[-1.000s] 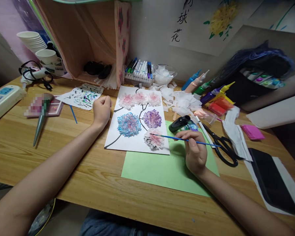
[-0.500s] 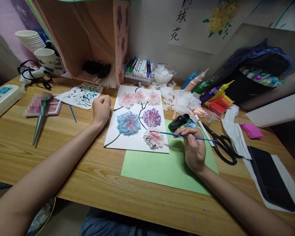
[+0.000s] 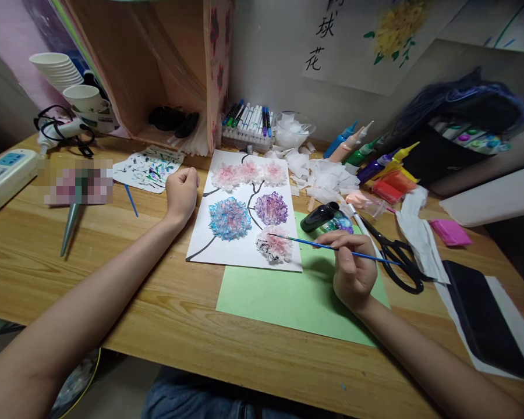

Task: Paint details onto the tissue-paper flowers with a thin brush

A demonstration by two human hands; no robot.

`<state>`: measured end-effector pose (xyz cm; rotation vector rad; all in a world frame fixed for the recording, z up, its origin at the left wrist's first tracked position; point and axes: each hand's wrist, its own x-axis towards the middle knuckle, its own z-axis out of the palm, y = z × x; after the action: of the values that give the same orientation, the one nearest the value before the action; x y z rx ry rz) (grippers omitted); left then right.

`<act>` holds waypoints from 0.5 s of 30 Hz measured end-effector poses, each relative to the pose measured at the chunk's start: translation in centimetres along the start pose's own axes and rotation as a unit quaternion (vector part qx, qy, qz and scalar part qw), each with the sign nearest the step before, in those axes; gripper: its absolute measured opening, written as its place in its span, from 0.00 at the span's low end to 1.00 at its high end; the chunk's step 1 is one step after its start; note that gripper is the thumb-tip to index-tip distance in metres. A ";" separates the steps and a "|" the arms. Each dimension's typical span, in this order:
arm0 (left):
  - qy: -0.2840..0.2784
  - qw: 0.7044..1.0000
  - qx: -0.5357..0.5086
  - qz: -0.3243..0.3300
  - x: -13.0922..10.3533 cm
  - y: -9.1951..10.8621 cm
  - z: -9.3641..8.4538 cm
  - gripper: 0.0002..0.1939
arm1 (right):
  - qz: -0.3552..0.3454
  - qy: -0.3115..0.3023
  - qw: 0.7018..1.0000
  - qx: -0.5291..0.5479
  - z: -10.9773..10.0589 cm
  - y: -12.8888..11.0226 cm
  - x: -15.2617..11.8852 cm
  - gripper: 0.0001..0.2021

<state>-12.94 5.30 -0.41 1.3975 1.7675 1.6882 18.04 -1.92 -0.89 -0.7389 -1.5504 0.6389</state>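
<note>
In my right hand point(image 3: 353, 267) is a thin blue paintbrush point(image 3: 308, 241), its dark tip at the pale pink paper flower point(image 3: 274, 243) low on the white sheet point(image 3: 227, 254). That flower has black marks on its lower left. Above it on the sheet are a purple flower point(image 3: 271, 208), a blue one point(image 3: 229, 219) and pink ones point(image 3: 250, 173), with black painted stems. My left hand point(image 3: 182, 195) is closed in a loose fist on the table at the sheet's left edge; whether anything is inside is hidden. A dark open bottle point(image 3: 318, 216) stands tilted-looking near my right fingers.
Green paper point(image 3: 283, 302) lies under the sheet. Black scissors point(image 3: 402, 262) and a dark phone-like slab point(image 3: 484, 317) are at right. Behind are torn white paper point(image 3: 332, 180), paint tubes point(image 3: 340, 142) and markers point(image 3: 248, 122). A paint-smeared tissue point(image 3: 151, 169) lies left.
My right hand has shifted slightly right with the paintbrush, whose tip stays at the lower pink flower. My left hand keeps its place. The whole view has moved a little.
</note>
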 end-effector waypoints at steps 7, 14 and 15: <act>0.000 1.000 0.006 -0.001 0.1 -0.2 0.0 0.17 | 0.006 -0.022 0.999 -0.048 -0.1 -0.3 -0.1 0.06; -0.002 1.000 0.021 -0.009 0.1 0.0 0.0 0.18 | 0.013 -0.037 0.998 -0.050 -0.2 -0.2 -0.1 0.06; -0.002 1.000 0.025 -0.012 0.1 0.0 0.0 0.18 | 0.013 -0.034 0.998 -0.047 -0.2 -0.2 -0.1 0.06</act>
<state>-12.95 5.36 -0.38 1.3941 1.8279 1.6384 18.27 -2.17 -0.79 -0.8161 -1.6448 0.6179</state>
